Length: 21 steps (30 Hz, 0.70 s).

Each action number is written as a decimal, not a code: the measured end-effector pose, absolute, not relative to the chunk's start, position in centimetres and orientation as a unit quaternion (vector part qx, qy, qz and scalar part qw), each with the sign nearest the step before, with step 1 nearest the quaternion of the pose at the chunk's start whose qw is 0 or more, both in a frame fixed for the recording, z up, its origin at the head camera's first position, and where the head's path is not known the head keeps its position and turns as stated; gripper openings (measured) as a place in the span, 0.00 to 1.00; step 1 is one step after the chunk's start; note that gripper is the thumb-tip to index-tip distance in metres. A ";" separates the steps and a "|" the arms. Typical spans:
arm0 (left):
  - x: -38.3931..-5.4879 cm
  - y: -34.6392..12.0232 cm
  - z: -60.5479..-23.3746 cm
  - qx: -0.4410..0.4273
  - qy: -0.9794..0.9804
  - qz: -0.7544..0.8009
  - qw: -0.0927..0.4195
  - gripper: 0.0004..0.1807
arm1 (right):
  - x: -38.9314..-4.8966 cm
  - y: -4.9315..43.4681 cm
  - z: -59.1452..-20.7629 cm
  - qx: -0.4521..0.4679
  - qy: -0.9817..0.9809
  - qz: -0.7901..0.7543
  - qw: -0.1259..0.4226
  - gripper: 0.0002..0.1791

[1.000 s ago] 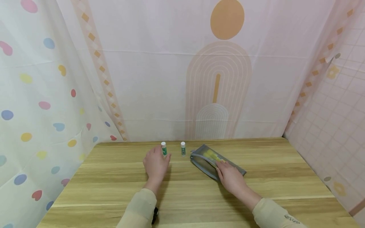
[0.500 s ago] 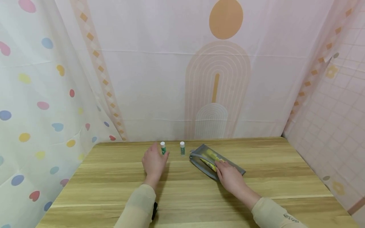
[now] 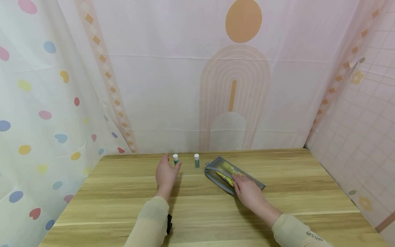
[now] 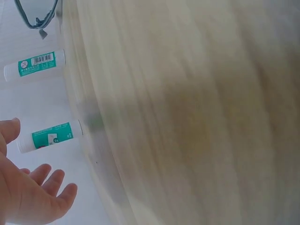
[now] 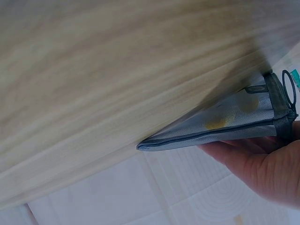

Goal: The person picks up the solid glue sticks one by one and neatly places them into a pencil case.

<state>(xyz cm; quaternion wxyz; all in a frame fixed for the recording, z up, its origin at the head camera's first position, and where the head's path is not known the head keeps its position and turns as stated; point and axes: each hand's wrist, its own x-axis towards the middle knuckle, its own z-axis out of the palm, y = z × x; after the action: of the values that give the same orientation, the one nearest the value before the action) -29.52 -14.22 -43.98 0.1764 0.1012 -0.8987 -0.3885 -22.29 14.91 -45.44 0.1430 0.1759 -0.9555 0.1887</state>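
Observation:
My left hand [image 3: 166,173] reaches around the left glue stick [image 3: 175,157], a white-capped tube with a green label, standing upright. In the left wrist view its thumb and fingers are spread on either side of that stick, with gaps showing. A second, matching glue stick [image 3: 196,162] stands upright to the right. Farther right lies a grey mesh zipper pouch [image 3: 256,180] with its mouth gaping, and a yellow tube [image 3: 225,178] shows inside. My right hand [image 3: 249,192] grips the pouch by the edge of its opening; some of its fingertips are hidden.
The wooden table [image 3: 203,216] ends at the back against a hanging patterned curtain [image 3: 166,85]. Dotted fabric [image 3: 46,137] hangs on the left and checked fabric [image 3: 355,120] on the right. A black strap [image 3: 169,224] shows at the left sleeve.
My left hand's fingers have spread wider around the left glue stick. The pouch's mouth has parted, and the yellow tube inside has come into sight. The right hand stays in place.

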 end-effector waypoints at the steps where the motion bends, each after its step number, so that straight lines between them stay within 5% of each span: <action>1: -29.6 -14.2 -44.0 0.103 -0.894 -0.400 0.174 0.35 | -22.3 14.9 -45.5 0.176 -0.956 0.188 0.144 0.17; 21: -30.6 -13.4 -44.3 0.121 -0.838 -0.498 0.188 0.23 | -22.3 14.9 -45.4 0.177 -0.955 0.189 0.145 0.17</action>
<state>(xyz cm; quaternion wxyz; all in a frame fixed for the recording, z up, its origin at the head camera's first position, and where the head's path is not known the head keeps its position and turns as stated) -30.61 -13.36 -44.33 0.1881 0.1215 -0.8378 -0.4980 -22.32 14.87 -45.36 0.1450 0.1769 -0.9550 0.1887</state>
